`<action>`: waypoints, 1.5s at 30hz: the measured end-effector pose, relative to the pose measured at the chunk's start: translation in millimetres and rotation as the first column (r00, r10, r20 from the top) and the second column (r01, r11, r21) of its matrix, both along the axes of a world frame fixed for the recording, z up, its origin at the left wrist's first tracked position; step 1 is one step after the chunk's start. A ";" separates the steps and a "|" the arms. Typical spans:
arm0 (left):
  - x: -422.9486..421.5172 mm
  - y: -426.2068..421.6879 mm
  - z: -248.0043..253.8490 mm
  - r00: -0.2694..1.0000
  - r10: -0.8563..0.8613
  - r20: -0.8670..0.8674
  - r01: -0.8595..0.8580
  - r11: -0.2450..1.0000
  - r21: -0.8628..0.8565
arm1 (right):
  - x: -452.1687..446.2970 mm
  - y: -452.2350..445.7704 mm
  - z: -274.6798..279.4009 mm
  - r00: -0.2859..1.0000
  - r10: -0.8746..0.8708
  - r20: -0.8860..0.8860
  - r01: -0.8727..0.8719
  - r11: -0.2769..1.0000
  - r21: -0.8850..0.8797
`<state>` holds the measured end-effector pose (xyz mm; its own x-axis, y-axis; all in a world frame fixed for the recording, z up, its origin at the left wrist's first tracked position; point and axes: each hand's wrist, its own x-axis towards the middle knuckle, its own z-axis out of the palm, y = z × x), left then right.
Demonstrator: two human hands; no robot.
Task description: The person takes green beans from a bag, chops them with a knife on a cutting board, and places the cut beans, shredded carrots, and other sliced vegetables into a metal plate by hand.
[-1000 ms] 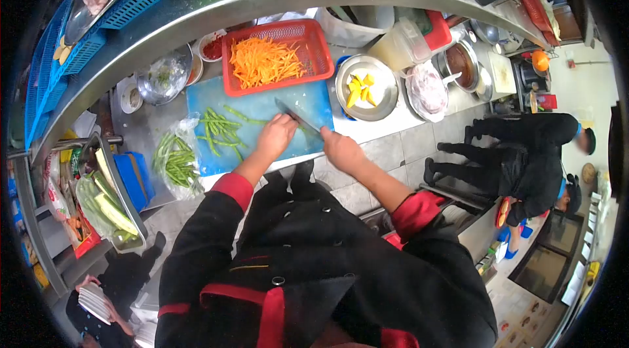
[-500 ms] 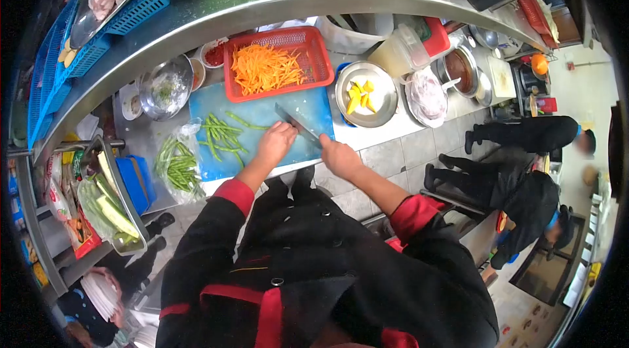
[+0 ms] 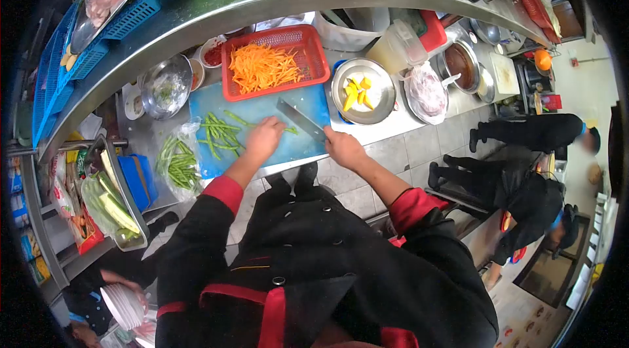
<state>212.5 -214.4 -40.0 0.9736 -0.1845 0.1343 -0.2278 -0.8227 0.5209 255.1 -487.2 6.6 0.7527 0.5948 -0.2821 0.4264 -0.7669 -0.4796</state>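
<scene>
— Where does the knife [image 3: 301, 119] lie?
— Over the blue cutting board [image 3: 229, 94], handle clamped in the right hand [image 3: 344, 149]; whether its blade touches the board cannot be told.
— The left hand [image 3: 265, 138]?
— Fingers closed on a green bean [image 3: 291, 130], its tip showing beyond them.
— Surroundings?
— Loose beans [image 3: 221, 132] left of that hand; beyond, a red basket [image 3: 317, 58] of orange shreds.

The blue board [image 3: 288, 149] has room frontward; red basket [image 3: 315, 60] blocks behind.
</scene>
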 end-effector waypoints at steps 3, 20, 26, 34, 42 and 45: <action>13.2 -24.2 -3.0 1.000 0.002 0.027 -0.002 1.000 0.004 | 5.2 -8.7 16.8 0.999 0.030 0.017 -0.028 0.996 -0.086; -2.0 -48.8 -11.5 0.975 0.166 0.151 -0.153 0.984 -0.092 | -11.0 -1.0 5.3 0.995 0.097 0.000 -0.097 0.992 -0.077; -0.4 -46.7 -11.9 0.966 0.170 0.195 -0.151 0.982 -0.109 | -4.3 1.1 19.9 0.993 0.121 0.000 -0.121 0.990 -0.070; -6.2 -31.6 -19.4 0.942 0.320 0.103 -0.315 0.947 -0.060 | 17.2 0.3 12.2 0.977 0.207 0.043 -0.204 0.977 -0.061; -2.9 -45.3 -20.9 0.971 0.203 0.126 -0.202 0.979 -0.020 | 10.1 6.6 22.3 0.987 0.151 -0.053 -0.154 0.986 -0.069; -7.8 -44.7 -19.1 0.970 0.185 0.156 -0.185 0.983 -0.020 | 16.4 7.1 42.8 0.973 0.209 -0.097 -0.222 0.964 -0.145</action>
